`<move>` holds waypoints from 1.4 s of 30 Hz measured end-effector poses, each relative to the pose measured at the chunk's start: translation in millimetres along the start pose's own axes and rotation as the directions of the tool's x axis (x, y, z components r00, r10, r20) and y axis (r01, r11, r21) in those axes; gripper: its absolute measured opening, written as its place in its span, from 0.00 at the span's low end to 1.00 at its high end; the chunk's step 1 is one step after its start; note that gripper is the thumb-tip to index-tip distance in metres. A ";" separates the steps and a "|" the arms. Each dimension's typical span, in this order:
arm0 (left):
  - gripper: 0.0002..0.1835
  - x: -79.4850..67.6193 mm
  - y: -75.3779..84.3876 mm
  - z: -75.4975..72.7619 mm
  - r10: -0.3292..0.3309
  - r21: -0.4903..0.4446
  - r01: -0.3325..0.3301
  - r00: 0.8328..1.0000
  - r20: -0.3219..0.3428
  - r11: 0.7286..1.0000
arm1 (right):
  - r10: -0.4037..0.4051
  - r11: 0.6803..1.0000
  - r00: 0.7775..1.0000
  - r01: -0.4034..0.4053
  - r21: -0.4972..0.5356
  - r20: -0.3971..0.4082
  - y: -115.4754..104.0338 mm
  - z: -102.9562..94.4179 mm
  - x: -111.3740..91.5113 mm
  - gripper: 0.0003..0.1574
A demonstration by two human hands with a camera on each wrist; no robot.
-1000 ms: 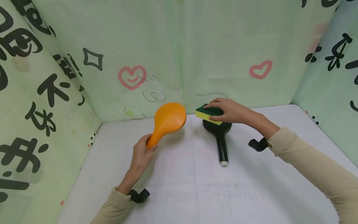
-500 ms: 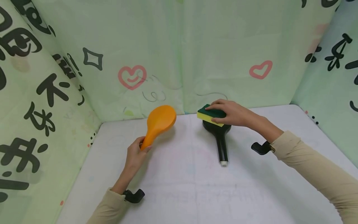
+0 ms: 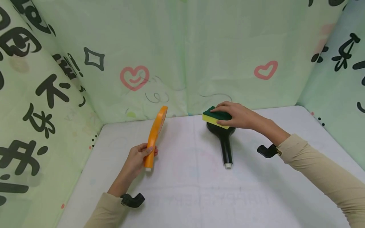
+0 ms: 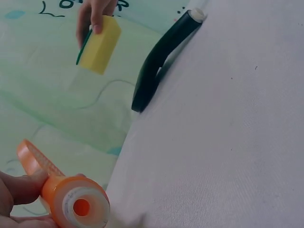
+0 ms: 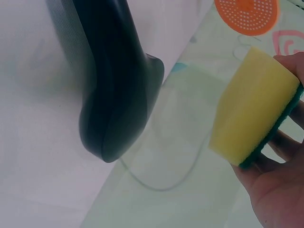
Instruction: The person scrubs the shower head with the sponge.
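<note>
My left hand (image 3: 136,161) grips an orange shower head (image 3: 155,129) by its handle, raised over the left part of the table and turned edge-on in the head view. Its hollow white handle end (image 4: 90,209) faces the left wrist camera, and its perforated spray face (image 5: 249,16) shows in the right wrist view. In my right hand (image 3: 238,114) is a yellow and green sponge (image 3: 211,119), pinched between thumb and fingers with the green side up. Below the sponge, a black shower head (image 3: 226,147) lies on the table, its handle toward me; the sponge hides part of its head in the head view.
A white cloth covers the table (image 3: 182,196). Pale green sheets with printed drawings and lettering enclose the back (image 3: 222,47) and both sides. Each wrist carries a black camera mount, one on the left (image 3: 133,200) and one on the right (image 3: 267,151).
My left hand has moved left and toward me, turning the orange shower head from its broad rounded back to edge-on. The right hand with the sponge has shifted slightly right and down.
</note>
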State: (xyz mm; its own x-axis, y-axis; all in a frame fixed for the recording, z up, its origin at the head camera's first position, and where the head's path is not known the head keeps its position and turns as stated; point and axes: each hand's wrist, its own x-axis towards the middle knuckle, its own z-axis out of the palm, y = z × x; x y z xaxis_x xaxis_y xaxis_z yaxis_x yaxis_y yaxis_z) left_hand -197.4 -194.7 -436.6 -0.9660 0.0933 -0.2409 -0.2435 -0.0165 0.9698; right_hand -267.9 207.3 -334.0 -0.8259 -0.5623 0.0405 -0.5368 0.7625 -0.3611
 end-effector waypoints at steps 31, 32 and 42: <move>0.29 1.4 -10.8 -21.4 -0.042 0.277 0.125 0.957 -0.288 0.953 | 0.014 1.000 1.000 -0.014 0.004 -0.019 2.5 0.4 -1.0 0.32; 0.29 1.9 -11.7 -20.9 -0.046 0.286 0.132 0.956 -0.291 0.949 | 0.015 1.000 1.000 -0.015 0.005 -0.019 2.7 0.3 -1.4 0.31; 0.31 3.7 -7.9 -6.7 -0.005 0.483 0.119 0.973 -0.232 0.867 | 0.023 0.999 0.999 -0.023 0.023 -0.028 2.6 -0.6 -4.2 0.32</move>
State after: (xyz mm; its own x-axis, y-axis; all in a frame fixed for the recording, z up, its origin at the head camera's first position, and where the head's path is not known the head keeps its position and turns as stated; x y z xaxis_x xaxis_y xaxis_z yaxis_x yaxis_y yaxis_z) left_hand -199.7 -200.9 -445.4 -0.9587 -0.1397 -0.2478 -0.2844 0.4778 0.8312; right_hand -266.0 211.8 -334.6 -0.8426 -0.5354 0.0579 -0.5139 0.7674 -0.3834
